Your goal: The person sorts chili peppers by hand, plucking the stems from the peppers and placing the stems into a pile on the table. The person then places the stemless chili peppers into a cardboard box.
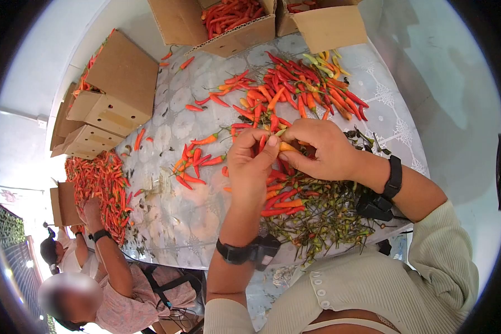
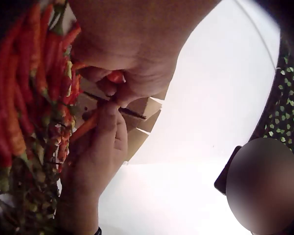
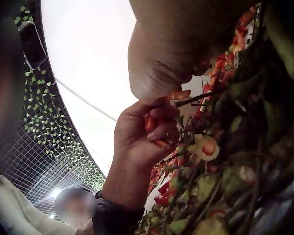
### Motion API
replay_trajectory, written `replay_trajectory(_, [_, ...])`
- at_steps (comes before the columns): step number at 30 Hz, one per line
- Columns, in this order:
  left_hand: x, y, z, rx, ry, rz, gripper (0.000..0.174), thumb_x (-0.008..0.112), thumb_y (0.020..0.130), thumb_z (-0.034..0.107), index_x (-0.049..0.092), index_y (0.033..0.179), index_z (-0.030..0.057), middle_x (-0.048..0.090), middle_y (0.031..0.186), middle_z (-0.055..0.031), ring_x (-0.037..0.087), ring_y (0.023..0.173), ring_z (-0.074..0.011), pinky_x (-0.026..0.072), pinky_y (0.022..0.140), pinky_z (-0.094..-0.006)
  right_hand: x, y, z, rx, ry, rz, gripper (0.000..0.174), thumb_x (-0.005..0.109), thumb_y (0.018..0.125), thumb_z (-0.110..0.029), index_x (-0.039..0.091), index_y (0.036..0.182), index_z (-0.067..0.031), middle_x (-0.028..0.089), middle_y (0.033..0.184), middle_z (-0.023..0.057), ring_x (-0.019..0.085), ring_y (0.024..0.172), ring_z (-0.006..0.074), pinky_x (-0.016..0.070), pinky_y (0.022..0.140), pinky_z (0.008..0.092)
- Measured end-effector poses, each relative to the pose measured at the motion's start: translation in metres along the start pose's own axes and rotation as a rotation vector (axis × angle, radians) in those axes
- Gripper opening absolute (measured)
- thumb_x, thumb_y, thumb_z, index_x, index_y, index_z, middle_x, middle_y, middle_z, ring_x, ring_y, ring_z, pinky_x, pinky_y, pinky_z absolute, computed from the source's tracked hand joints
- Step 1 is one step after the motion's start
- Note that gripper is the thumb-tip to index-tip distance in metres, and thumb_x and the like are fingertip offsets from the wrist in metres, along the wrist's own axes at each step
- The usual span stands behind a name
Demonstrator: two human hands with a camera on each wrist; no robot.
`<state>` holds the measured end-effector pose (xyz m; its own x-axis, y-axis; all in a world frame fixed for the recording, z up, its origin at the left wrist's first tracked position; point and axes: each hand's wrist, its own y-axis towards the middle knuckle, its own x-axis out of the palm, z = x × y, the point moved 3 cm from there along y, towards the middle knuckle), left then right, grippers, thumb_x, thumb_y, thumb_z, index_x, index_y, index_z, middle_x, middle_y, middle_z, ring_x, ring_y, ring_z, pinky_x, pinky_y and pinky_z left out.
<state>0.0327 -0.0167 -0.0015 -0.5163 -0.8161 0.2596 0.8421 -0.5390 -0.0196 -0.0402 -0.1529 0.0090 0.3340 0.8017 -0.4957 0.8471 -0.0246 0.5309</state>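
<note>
Table (image 1: 172,117), pale patterned cover (image 1: 398,132). Contents, head view: 12 o'clock, open carton (image 1: 245,39) of red chillies; 1 o'clock, second carton (image 1: 331,29); nearer in, spread of red and orange chillies (image 1: 278,97), yellow chillies (image 1: 325,67) at its far edge; 4 o'clock, heaped green stalks (image 1: 323,225); 9 o'clock, small chilli cluster (image 1: 196,158), larger chilli pile (image 1: 103,183) outward; 10 o'clock, stacked cartons (image 1: 122,80).

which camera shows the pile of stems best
The head view: it shows most of the stem pile from above, in good light. The right wrist view shows only part of it, very close and cut off by the frame edge; the left wrist view shows just dim, blurred bits at lower left.
</note>
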Motion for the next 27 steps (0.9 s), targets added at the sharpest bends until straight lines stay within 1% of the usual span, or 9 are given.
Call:
replay_trajectory(6, [-0.002, 0.0, 0.003, -0.135, -0.128, -0.029, 0.007, 0.065, 0.084, 0.008, 0.06, 0.087, 0.0046, 0.055, 0.071, 0.0013, 0.042, 0.052, -0.0025, 0.0272, 0.038, -0.0173, -0.002, 0.0, -0.003, -0.026, 0.022, -0.036, 0.019, 0.065, 0.076, -0.015, 0.058, 0.09, -0.0043, 0.058, 0.08, 0.0123, 0.058, 0.072, 0.032, 0.0457, 0.061, 0.0386])
replay_trajectory(9, [-0.002, 0.001, 0.003, -0.222, -0.238, -0.032, 0.006, 0.062, 0.086, 0.009, 0.058, 0.088, 0.0058, 0.054, 0.071, 0.0005, 0.043, 0.052, -0.0039, 0.0276, 0.038, -0.0171, -0.003, 0.001, -0.004, -0.034, 0.032, -0.021, 0.019, 0.065, 0.077, -0.015, 0.057, 0.091, -0.0042, 0.058, 0.079, 0.0121, 0.058, 0.071, 0.0317, 0.0455, 0.06, 0.0381])
replay_trajectory(11, [0.001, 0.0, 0.003, -0.277, -0.403, -0.043, 0.006, 0.06, 0.087, 0.01, 0.056, 0.088, 0.0067, 0.053, 0.071, 0.0003, 0.044, 0.053, -0.0046, 0.0282, 0.038, -0.0169, -0.004, 0.0, -0.005, -0.002, 0.041, -0.02, 0.018, 0.064, 0.078, -0.015, 0.057, 0.091, -0.004, 0.058, 0.078, 0.0116, 0.058, 0.07, 0.0305, 0.0453, 0.06, 0.0373])
replay_trajectory(15, [-0.008, 0.007, 0.001, -0.257, -0.591, -0.077, 0.006, 0.057, 0.089, 0.012, 0.052, 0.089, 0.0085, 0.05, 0.072, -0.0001, 0.043, 0.054, -0.0061, 0.029, 0.037, -0.0165, -0.009, 0.0, 0.0, 0.138, 0.132, 0.055, 0.015, 0.062, 0.082, -0.015, 0.057, 0.09, -0.0044, 0.052, 0.069, 0.006, 0.051, 0.06, 0.0161, 0.0402, 0.055, 0.0296])
replay_trajectory(17, [-0.014, 0.009, 0.003, -0.209, -0.507, -0.034, 0.007, 0.055, 0.09, 0.015, 0.052, 0.089, 0.009, 0.05, 0.074, -0.0007, 0.043, 0.055, -0.0066, 0.0288, 0.037, -0.0165, -0.009, 0.0, 0.003, 0.176, 0.176, 0.094, 0.013, 0.061, 0.083, -0.015, 0.057, 0.09, -0.0045, 0.049, 0.066, 0.0018, 0.045, 0.058, 0.0086, 0.0366, 0.053, 0.0257])
replay_trajectory(20, [-0.02, 0.01, -0.003, -0.222, -0.404, 0.042, 0.012, 0.052, 0.093, 0.022, 0.052, 0.094, 0.0094, 0.051, 0.077, -0.0017, 0.042, 0.055, -0.0071, 0.029, 0.037, -0.0168, -0.002, -0.002, 0.016, 0.321, 0.419, 0.062, 0.01, 0.058, 0.087, -0.014, 0.056, 0.092, -0.0052, 0.044, 0.072, -0.0037, 0.037, 0.06, 0.0039, 0.0311, 0.053, 0.0221])
replay_trajectory(23, [-0.018, 0.008, -0.005, -0.288, -0.464, 0.069, 0.024, 0.048, 0.095, 0.031, 0.051, 0.1, 0.007, 0.052, 0.08, -0.004, 0.045, 0.057, -0.0074, 0.0305, 0.036, -0.0165, 0.0, 0.0, 0.02, 0.401, 0.461, 0.101, 0.011, 0.06, 0.084, -0.013, 0.057, 0.088, -0.0043, 0.046, 0.067, -0.0038, 0.04, 0.059, 0.0041, 0.0334, 0.053, 0.0231])
replay_trajectory(24, [-0.016, 0.008, -0.005, -0.311, -0.509, 0.067, 0.029, 0.047, 0.096, 0.034, 0.05, 0.102, 0.0058, 0.053, 0.081, -0.0049, 0.046, 0.058, -0.0075, 0.0312, 0.036, -0.0162, -0.002, 0.001, 0.017, 0.391, 0.401, 0.117, 0.011, 0.06, 0.084, -0.014, 0.057, 0.088, -0.0041, 0.047, 0.067, -0.0027, 0.041, 0.06, 0.0045, 0.0344, 0.053, 0.0234])
replay_trajectory(27, [-0.007, 0.005, 0.0, -0.338, -0.748, -0.037, 0.039, 0.038, 0.098, 0.039, 0.048, 0.11, 0.0031, 0.054, 0.093, -0.0104, 0.054, 0.076, -0.0153, 0.0436, 0.048, -0.0192, -0.006, 0.003, 0.004, 0.377, 0.271, 0.154, 0.012, 0.06, 0.084, -0.014, 0.058, 0.089, -0.0036, 0.053, 0.068, 0.0012, 0.047, 0.061, 0.0069, 0.038, 0.055, 0.025])
